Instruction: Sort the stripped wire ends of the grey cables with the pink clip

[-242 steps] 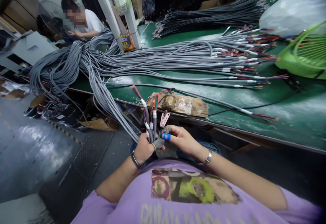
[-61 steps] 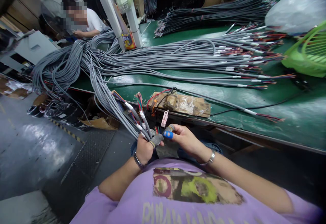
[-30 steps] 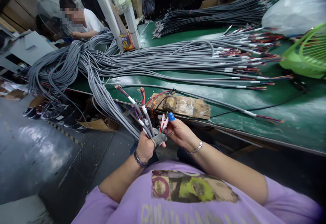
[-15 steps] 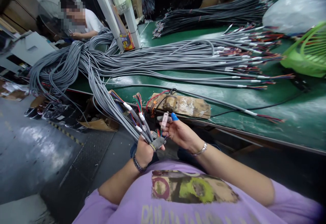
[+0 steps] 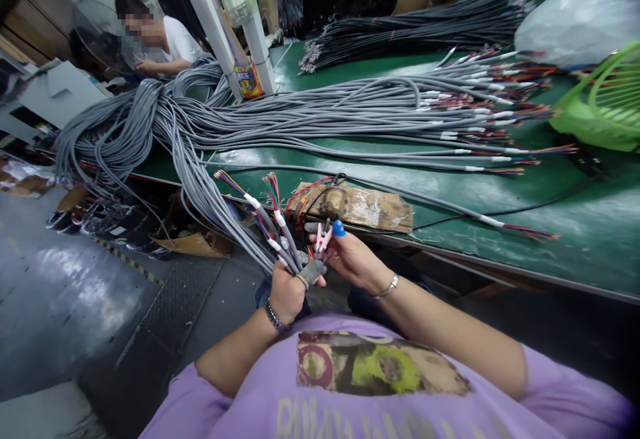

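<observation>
Fingers of the left hand [image 5: 287,290] squeezed gray cables [image 5: 220,209] just beside the green table [image 5: 575,226]; the right hand [image 5: 353,259] pinched a pink clip [image 5: 323,236].

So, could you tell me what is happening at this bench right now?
The person grips a bunch of grey cables in the left hand, their stripped coloured wire ends pointing up. The right hand pinches a small pink clip beside those ends. More grey cables lie across the green table, with another person at its far end.
</observation>
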### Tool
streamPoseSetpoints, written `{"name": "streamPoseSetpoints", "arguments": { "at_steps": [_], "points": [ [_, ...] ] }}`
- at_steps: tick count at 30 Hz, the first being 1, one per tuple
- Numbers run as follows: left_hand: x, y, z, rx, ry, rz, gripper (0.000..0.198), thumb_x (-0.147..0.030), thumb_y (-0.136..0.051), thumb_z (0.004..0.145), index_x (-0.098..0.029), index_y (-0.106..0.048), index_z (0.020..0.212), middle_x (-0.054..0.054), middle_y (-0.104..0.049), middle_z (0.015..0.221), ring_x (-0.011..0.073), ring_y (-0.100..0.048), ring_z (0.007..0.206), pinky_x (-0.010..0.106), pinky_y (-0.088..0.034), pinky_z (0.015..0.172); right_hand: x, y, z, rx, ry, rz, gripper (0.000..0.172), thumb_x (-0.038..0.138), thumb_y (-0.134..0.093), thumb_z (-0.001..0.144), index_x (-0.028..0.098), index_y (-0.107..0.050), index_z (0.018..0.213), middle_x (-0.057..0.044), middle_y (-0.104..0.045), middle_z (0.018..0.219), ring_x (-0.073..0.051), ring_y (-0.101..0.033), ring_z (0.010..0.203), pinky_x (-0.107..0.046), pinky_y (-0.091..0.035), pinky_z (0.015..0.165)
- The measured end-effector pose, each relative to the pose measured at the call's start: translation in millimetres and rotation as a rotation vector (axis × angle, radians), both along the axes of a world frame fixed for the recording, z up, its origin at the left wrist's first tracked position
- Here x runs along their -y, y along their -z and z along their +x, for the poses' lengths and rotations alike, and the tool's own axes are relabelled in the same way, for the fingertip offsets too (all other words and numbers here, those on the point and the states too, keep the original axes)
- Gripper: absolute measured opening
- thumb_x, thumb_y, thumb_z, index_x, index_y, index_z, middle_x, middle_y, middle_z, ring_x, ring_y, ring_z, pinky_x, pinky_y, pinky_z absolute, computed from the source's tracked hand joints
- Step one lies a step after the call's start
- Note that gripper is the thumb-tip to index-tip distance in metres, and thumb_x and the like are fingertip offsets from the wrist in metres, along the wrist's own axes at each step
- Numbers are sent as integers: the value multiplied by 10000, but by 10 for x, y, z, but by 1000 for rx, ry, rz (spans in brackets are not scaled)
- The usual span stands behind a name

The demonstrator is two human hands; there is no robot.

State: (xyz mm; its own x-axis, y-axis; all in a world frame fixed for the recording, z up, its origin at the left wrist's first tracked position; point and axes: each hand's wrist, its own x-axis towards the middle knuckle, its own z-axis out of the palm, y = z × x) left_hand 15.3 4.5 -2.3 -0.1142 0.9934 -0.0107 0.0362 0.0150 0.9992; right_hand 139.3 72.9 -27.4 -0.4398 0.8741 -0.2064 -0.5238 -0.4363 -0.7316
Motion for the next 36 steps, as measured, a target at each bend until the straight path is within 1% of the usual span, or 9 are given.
{"name": "streamPoseSetpoints", "arguments": {
  "at_steps": [2,5,7,10,14,18,24,31,36],
  "points": [
    [3,-1,-2,-2,0,-11,312,-395,-657,782,-163,-661,574,25,-619,507,136,-558,516,265,-416,560,-21,-5,-22,-105,-14,-108,470,596,-772,601,179,-688,800,-38,-680,742,-135,-554,593,-277,-457,594],
    [10,3,-3,-21,3,-31,320,-403,-664,775,-162,-657,565,26,-621,509,134,-553,512,264,-408,554,-31,-9,-46,-159,29,-161,382,517,-787,639,175,-685,776,-31,-682,730,-133,-572,607,-267,-464,607],
    [14,6,-4,-28,6,-35,323,-405,-669,771,-161,-656,558,26,-619,506,134,-552,508,264,-408,555,-23,-8,-57,-163,39,-167,353,510,-761,681,178,-675,767,-30,-682,727,-136,-578,611,-270,-466,610],
    [16,12,-9,-31,3,-35,331,-416,-665,771,-163,-657,558,28,-617,505,140,-561,518,266,-416,556,1,-10,-64,-158,15,-157,389,558,-702,725,179,-669,807,-33,-678,730,-148,-583,618,-281,-466,599],
    [29,26,-25,-25,-13,-43,328,-438,-676,751,-168,-648,567,35,-634,531,150,-580,541,272,-444,569,33,-41,-48,-168,8,-153,420,611,-642,750,195,-654,805,-23,-665,727,-144,-577,623,-271,-465,589],
    [74,44,-44,28,-41,-76,316,-443,-711,711,-173,-623,574,24,-630,525,145,-576,517,269,-452,549,51,-71,2,-208,-34,-189,404,601,-641,758,201,-652,805,-14,-666,748,-118,-563,604,-246,-462,576],
    [109,77,-47,61,-108,-75,305,-450,-709,713,-176,-621,614,23,-650,549,149,-594,524,269,-457,550,55,-41,59,-187,-68,-117,365,506,-724,729,173,-696,877,-24,-669,748,-118,-569,638,-242,-467,609],
    [39,60,-4,83,-117,-5,252,-382,-697,745,-164,-644,631,16,-648,533,140,-591,511,256,-434,535,39,-64,36,-240,-82,-227,292,451,-754,722,188,-711,842,-22,-692,764,-121,-583,654,-241,-482,623],
    [32,69,-12,45,-100,6,247,-343,-676,772,-155,-663,613,20,-644,531,142,-600,524,254,-431,551,24,-46,-6,-301,-30,-229,317,403,-824,645,171,-709,830,-4,-692,732,-113,-587,647,-231,-493,629]
  ]
}}
